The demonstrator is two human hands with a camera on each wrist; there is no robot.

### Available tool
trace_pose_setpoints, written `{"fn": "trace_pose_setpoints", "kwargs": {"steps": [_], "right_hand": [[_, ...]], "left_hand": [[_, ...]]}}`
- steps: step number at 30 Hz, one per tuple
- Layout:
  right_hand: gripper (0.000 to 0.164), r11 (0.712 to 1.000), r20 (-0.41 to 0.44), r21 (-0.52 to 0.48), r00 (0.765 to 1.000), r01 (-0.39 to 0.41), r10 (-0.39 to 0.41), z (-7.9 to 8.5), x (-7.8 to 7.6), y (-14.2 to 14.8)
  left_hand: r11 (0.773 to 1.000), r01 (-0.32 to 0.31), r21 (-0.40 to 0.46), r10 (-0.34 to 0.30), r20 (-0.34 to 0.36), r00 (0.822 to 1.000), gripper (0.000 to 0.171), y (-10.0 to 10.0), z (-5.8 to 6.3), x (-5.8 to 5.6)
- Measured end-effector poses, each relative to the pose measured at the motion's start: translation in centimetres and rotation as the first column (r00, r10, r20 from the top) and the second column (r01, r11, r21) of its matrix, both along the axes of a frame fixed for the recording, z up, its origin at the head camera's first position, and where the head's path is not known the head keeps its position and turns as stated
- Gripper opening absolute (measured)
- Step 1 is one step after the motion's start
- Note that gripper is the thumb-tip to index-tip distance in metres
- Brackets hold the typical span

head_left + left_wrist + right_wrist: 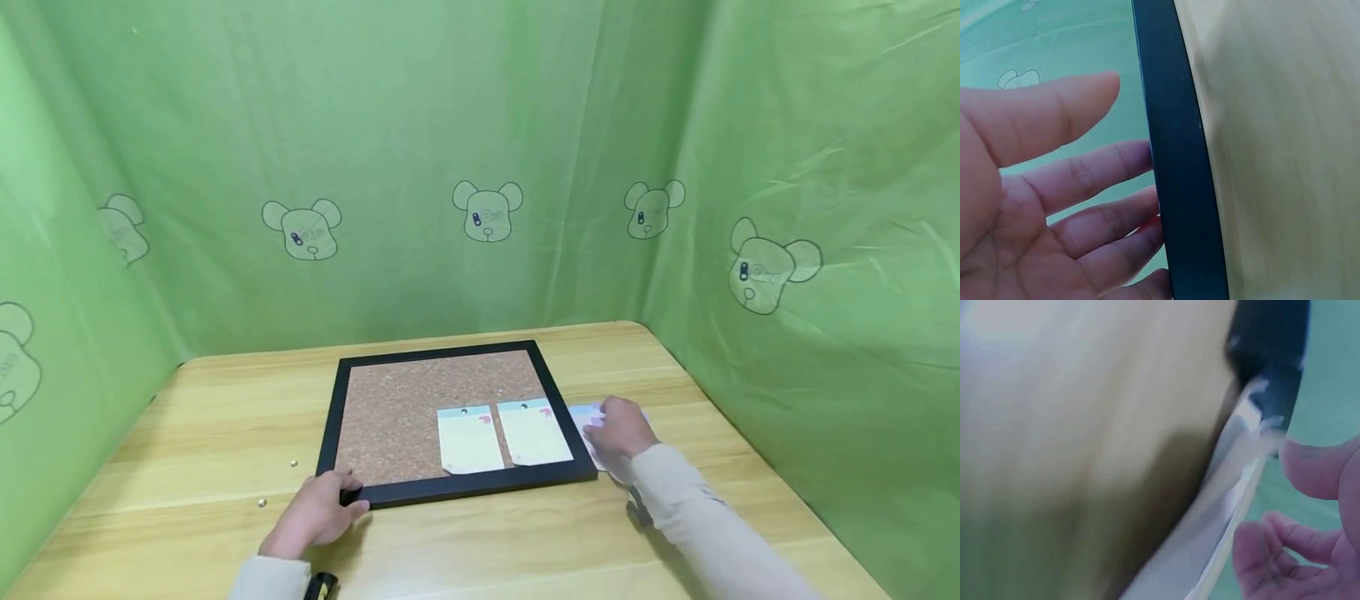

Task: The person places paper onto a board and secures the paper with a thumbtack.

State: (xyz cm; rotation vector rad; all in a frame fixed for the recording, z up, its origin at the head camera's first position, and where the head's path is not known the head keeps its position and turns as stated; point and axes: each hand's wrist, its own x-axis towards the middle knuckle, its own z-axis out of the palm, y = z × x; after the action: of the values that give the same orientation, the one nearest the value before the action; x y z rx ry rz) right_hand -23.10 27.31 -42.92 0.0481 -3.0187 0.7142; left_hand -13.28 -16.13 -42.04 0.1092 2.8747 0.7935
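A cork board (397, 421) in a black frame (480, 482) lies on the table. Two cream note sheets (470, 442) with light-blue top bands are fixed to its lower right part, each with a small pin (464, 412) at the top. My left hand (318, 510) is at the frame's near left corner; in the left wrist view its fingertips (1141, 153) touch the frame's side, thumb apart. Just right of the board, my right hand (621, 429) is over loose purplish note sheets (585, 414). In the right wrist view the thumb tip meets a bent-up sheet (1210, 519), fingers loosely bent apart from the thumb.
Two small pins (262, 502) lie on the wooden table (187, 450) left of the board. A black item (321, 586) with yellow marks shows by the left sleeve. Green curtains (405, 167) printed with bear heads enclose the table at the back and sides.
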Motion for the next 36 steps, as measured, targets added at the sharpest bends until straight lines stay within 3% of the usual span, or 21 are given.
{"fn": "trace_pose_setpoints", "kwargs": {"steps": [7, 12, 20, 26, 29, 31, 36], "right_hand": [[0.063, 0.987, 0.078, 0.133, 0.992, 0.088, -0.099, -0.6, 0.8, 2.3], [0.074, 0.972, 0.139, 0.208, 0.980, 0.110, -0.141, -0.1, 1.4, 2.9], [0.056, 0.985, 0.128, 0.122, 0.982, 0.123, -0.138, 0.6, 1.0, 3.9], [0.018, 0.998, 0.032, 0.047, 0.998, 0.050, -0.052, -0.1, 0.3, 4.7], [0.009, 0.999, 0.008, 0.029, 0.999, 0.036, -0.036, -0.5, 0.0, 5.2], [0.012, 0.999, 0.026, 0.013, 0.999, 0.044, -0.044, -0.5, 0.0, 5.3], [0.042, 0.997, 0.119, 0.012, 0.990, 0.077, -0.078, 0.0, 0.3, 5.2]], "left_hand": [[1.000, -0.012, 0.024, 0.012, -0.001, 1.000, 0.031, -0.2, 0.0, 0.3], [0.999, -0.017, 0.027, 0.017, -0.001, 1.000, 0.032, -0.4, -0.1, 0.3], [0.999, -0.014, 0.033, 0.015, -0.007, 1.000, 0.032, -0.4, 0.1, 0.3], [0.999, -0.023, 0.040, 0.023, 0.005, 1.000, 0.032, -0.3, 0.2, 0.3], [0.999, -0.025, 0.046, 0.024, 0.011, 1.000, 0.032, -0.3, 0.1, 0.2], [0.999, -0.025, 0.048, 0.025, 0.015, 1.000, 0.033, -0.2, 0.1, 0.2], [0.998, -0.026, 0.050, 0.025, 0.011, 1.000, 0.033, -0.2, 0.1, 0.2]]}}
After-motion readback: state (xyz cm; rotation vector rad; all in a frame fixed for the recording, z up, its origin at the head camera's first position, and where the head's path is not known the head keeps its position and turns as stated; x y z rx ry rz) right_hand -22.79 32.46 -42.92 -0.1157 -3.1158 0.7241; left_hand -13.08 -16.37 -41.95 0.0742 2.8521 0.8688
